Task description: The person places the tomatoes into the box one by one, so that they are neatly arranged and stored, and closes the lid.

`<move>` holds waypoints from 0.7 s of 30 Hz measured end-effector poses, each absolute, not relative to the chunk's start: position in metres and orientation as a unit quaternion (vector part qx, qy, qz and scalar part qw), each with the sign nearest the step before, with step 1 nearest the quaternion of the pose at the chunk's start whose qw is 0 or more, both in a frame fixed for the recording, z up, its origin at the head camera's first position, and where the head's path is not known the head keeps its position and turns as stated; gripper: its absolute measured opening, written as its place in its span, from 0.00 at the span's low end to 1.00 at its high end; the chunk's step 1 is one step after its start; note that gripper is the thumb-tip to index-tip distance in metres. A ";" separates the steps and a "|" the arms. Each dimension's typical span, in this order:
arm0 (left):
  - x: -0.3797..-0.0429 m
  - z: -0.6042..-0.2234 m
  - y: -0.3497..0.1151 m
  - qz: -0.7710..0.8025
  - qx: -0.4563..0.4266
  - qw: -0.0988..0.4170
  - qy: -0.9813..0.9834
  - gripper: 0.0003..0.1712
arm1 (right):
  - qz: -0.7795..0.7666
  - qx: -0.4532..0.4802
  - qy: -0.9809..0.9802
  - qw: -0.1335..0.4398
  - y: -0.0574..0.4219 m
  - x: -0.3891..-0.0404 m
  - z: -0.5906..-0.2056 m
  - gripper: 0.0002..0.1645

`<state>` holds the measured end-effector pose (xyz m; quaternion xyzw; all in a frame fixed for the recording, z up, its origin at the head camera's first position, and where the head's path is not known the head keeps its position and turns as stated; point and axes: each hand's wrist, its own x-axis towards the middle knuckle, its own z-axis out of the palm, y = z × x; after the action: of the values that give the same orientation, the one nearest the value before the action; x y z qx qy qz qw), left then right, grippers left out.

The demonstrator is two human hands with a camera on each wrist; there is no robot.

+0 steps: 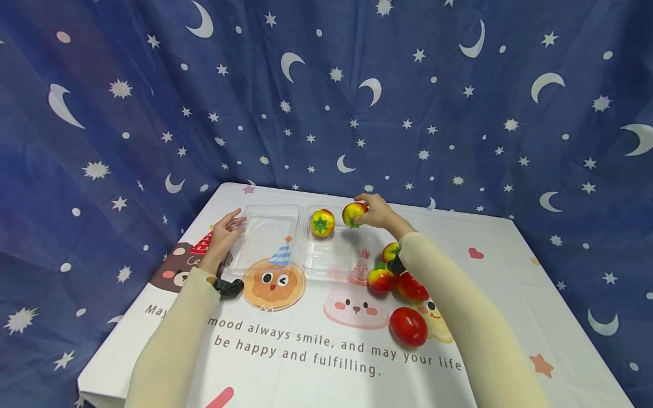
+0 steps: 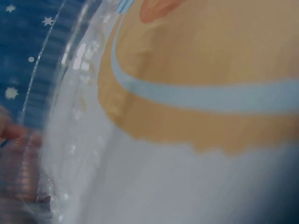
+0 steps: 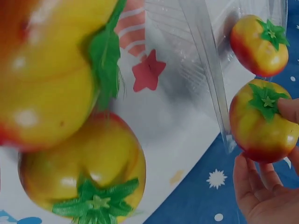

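Note:
My right hand (image 1: 378, 212) grips a yellow-and-red toy tomato (image 1: 353, 215) with a green star-shaped calyx, at the back right of the clear plastic clamshell box (image 1: 305, 266). In the right wrist view the thumb lies by the calyx and the fingers reach round the underside of the held tomato (image 3: 264, 121). Another toy tomato (image 1: 322, 223) sits in the box's right half. At the left rim of the box's left half, my left hand (image 1: 224, 232) has its fingers loosely extended. The left wrist view shows that hand (image 2: 21, 163) blurred behind clear plastic.
Several more toy tomatoes lie right of the box, partly under my right forearm, including a yellow-red one (image 1: 381, 281) and a plain red one (image 1: 408, 327) nearer the front. A printed white cloth (image 1: 285, 385) covers the table. Behind it hangs a blue star-patterned curtain (image 1: 326, 85).

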<state>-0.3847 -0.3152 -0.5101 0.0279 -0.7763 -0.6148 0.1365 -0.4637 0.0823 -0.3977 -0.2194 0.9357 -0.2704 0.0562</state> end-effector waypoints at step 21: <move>-0.398 -0.526 -0.324 -0.607 0.026 0.148 -0.781 0.34 | -0.217 -0.218 0.950 0.062 0.057 -0.471 -0.419 0.30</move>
<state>-0.3977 -0.3244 -0.5258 0.0264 -0.7806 -0.6066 0.1483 -0.4709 0.0571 -0.4186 -0.2176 0.9497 -0.2167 0.0620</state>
